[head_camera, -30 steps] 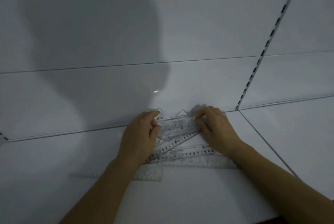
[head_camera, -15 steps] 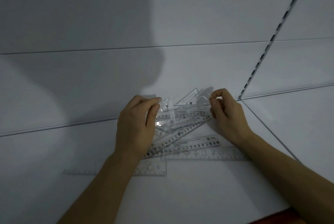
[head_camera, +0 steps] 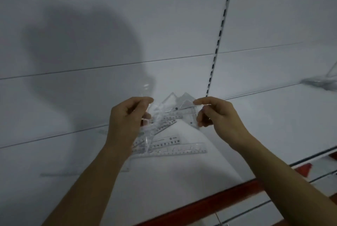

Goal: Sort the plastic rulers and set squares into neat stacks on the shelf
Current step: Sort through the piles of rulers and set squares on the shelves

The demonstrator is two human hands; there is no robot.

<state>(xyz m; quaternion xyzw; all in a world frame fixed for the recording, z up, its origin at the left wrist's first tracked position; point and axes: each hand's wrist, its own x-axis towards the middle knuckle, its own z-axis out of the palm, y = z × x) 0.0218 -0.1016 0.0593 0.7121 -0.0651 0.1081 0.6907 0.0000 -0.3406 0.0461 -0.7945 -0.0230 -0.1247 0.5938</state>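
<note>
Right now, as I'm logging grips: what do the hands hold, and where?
Both pinch clear set squares: the left hand at their left ends, the right hand at a set square corner.

No legible text on rulers (head_camera: 169,148)

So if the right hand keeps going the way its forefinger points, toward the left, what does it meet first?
Probably the clear set squares that the right hand already pinches, then the left hand gripping their other side. Depth is hard to judge.

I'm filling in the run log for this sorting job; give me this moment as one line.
left hand grip: clear set squares | right hand grip: same bundle's right corner | bundle: raised off shelf | rulers: lying unsorted on shelf
</note>
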